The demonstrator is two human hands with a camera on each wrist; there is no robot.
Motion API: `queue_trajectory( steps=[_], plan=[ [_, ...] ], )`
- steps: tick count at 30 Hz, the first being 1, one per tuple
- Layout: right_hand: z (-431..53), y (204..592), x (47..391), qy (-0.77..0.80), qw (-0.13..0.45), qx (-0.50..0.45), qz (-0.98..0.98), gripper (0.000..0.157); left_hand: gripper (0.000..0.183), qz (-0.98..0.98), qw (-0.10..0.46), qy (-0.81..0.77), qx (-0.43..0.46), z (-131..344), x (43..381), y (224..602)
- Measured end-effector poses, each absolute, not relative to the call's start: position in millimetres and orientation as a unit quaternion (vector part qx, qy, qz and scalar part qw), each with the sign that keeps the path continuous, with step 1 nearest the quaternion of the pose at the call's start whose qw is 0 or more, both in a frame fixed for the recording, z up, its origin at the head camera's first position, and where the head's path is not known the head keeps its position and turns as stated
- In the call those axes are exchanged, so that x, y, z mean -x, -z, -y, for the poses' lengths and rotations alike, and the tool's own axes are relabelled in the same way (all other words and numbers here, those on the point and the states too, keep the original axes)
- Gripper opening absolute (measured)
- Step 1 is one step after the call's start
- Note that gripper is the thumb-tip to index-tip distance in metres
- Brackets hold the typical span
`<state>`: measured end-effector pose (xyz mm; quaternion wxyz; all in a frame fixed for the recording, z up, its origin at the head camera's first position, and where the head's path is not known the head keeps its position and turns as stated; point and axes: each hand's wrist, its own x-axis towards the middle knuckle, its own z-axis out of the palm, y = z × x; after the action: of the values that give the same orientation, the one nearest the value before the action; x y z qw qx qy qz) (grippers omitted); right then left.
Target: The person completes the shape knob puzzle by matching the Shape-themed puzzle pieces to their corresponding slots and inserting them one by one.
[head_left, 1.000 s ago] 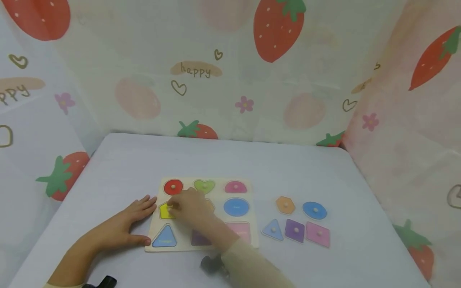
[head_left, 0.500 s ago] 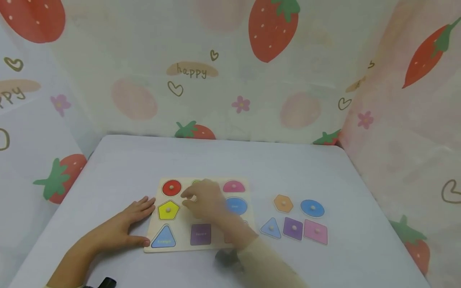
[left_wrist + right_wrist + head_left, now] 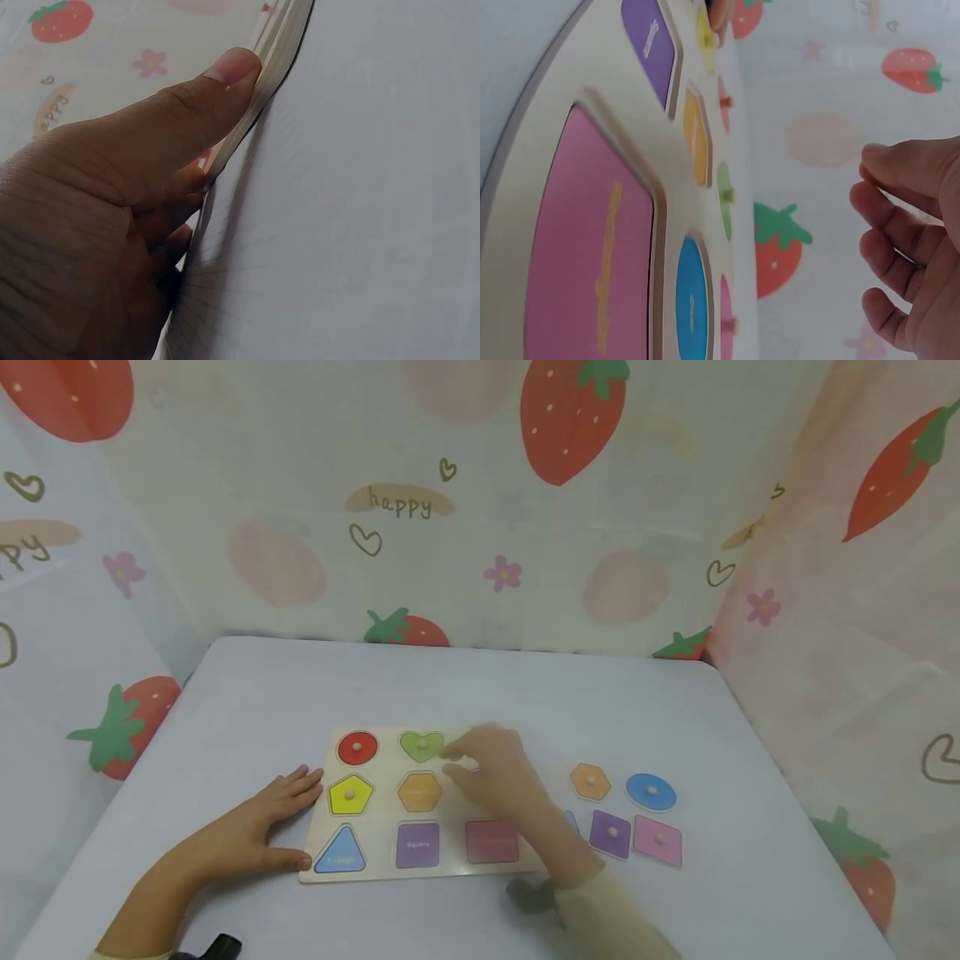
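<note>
A cream-coloured wooden shape puzzle board (image 3: 384,814) lies on the white table. The left hand (image 3: 273,822) rests with straight fingers and thumb against its left edge; in the left wrist view the thumb (image 3: 180,112) lies along that edge. Over the board's right part hovers the right hand (image 3: 498,768), fingers loosely bent and nothing between them. A red circle (image 3: 357,748), green heart (image 3: 420,745) and yellow pentagon (image 3: 351,794), all with knobs, sit in their recesses. The right wrist view also shows a knobbed pink piece (image 3: 726,322) in the board, hidden by the right hand in the head view.
Knobbed pieces lie right of the board: an orange hexagon (image 3: 590,782), blue oval (image 3: 651,792), purple square (image 3: 610,833), pink rectangle (image 3: 657,840) and a mostly covered blue triangle (image 3: 572,822). Strawberry-printed curtains (image 3: 450,568) enclose the table's back and sides.
The right hand has moved rightward from the yellow pentagon, across the board's middle, uncovering the heart and the hexagon recess. The left hand has stayed at the board's left edge.
</note>
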<state>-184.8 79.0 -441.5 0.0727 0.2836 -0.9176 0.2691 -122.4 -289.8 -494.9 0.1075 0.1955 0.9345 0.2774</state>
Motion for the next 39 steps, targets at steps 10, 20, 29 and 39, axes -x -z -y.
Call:
queue_trajectory(
  steps=[10,20,29,39],
  plan=[
    [-138,441,171,-0.279,0.082,-0.234,0.928,0.02,0.106,-0.927,0.102,-0.295,-0.208,292,122,500],
    [-193,449,174,-0.284,0.171,-0.237,0.913,0.018,0.107,-0.936,0.11,-0.272,-0.197,288,122,500],
    [-224,455,182,-0.31,0.236,-0.252,0.886,0.022,0.108,-0.934,0.107,-0.278,-0.198,288,123,497],
    [-243,462,186,-0.317,0.167,-0.182,0.916,0.019,0.107,-0.934,0.104,-0.277,-0.202,291,121,494]
  ],
)
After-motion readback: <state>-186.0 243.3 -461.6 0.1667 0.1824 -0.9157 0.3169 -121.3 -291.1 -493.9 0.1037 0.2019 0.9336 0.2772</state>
